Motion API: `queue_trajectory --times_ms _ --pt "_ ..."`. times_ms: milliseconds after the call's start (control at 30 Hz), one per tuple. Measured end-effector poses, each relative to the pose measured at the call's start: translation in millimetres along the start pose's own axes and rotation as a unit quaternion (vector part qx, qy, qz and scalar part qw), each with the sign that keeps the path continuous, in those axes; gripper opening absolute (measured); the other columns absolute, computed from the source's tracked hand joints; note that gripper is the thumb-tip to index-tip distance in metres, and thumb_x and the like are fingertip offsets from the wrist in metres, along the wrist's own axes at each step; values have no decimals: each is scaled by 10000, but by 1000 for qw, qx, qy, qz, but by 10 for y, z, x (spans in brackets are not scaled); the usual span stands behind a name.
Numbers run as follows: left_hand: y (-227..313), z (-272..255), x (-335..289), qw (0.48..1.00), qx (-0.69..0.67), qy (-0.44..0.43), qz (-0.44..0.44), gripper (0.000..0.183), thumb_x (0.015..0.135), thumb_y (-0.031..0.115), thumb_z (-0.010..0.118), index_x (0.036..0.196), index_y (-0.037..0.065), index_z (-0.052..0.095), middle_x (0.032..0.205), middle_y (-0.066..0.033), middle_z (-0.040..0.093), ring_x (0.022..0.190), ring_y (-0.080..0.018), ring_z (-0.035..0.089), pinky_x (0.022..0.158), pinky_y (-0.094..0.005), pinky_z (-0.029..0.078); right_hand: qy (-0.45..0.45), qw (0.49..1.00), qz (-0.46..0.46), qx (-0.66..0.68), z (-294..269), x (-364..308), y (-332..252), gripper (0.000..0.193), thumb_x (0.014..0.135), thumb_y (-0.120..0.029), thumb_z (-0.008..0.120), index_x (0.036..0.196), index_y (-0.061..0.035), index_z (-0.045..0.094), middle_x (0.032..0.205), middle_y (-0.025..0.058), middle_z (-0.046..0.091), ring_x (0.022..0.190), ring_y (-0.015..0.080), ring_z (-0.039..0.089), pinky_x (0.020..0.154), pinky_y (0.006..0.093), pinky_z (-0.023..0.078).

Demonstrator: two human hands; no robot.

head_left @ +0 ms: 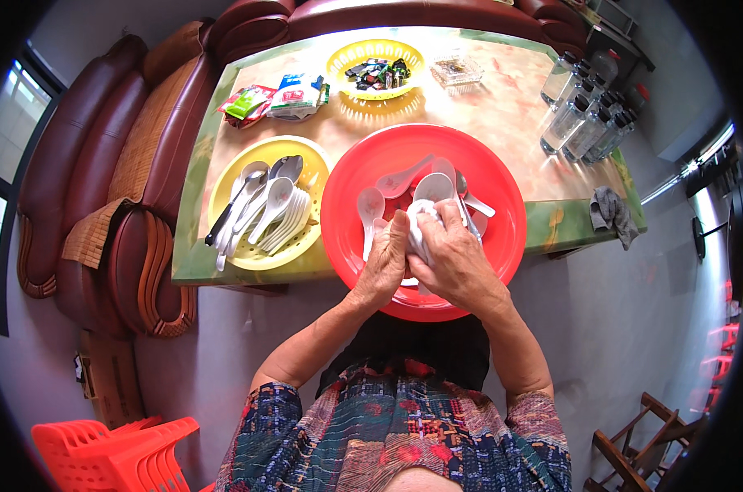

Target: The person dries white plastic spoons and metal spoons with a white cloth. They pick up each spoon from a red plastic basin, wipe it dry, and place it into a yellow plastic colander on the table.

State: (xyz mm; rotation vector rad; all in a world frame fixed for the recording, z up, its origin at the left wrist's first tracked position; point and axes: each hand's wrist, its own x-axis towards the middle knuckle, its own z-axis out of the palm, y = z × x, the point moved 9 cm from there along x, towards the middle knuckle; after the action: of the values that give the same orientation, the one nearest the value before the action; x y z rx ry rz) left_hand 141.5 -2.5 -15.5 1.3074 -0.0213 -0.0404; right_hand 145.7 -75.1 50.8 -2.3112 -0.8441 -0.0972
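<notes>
My right hand (455,256) is closed on a bunched white cloth (421,233) over the red basin (505,205). Pressed against it from the other side, my left hand (383,261) is also closed on the cloth, with its thumb up and its other fingers mostly hidden. The bowl of a white spoon (434,188) shows just above the cloth; whether it is wrapped in it I cannot tell. Around my hands in the basin lie several more spoons, among them a white soup spoon (371,202) on the left and another white spoon (404,176) toward the back.
Left of the basin, a yellow perforated tray (226,182) holds spoons. Behind are packets (296,96), a yellow basket (336,66) of small wrapped items and a clear box (457,70). Glass bottles (565,123) and a grey rag (612,215) are at right; red stools (113,451) stand lower left.
</notes>
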Motion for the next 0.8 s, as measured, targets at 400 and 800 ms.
queue_trajectory --times_ms 400,800 --pt "-171 14 -3 995 -73 -51 -45 543 957 521 349 1077 34 558 694 31 525 570 -21 472 455 -158 364 -71 954 -137 258 -231 -164 -58 283 703 4 626 983 2 585 959 153 540 855 312 577 742 366 483" --pt "26 143 -46 990 130 -50 -13 229 989 226 428 1001 27 541 671 61 422 533 -30 365 460 -206 323 214 947 -18 -238 -375 4 92 283 716 -90 643 988 -16 623 1036 136 540 903 282 563 645 359 521"
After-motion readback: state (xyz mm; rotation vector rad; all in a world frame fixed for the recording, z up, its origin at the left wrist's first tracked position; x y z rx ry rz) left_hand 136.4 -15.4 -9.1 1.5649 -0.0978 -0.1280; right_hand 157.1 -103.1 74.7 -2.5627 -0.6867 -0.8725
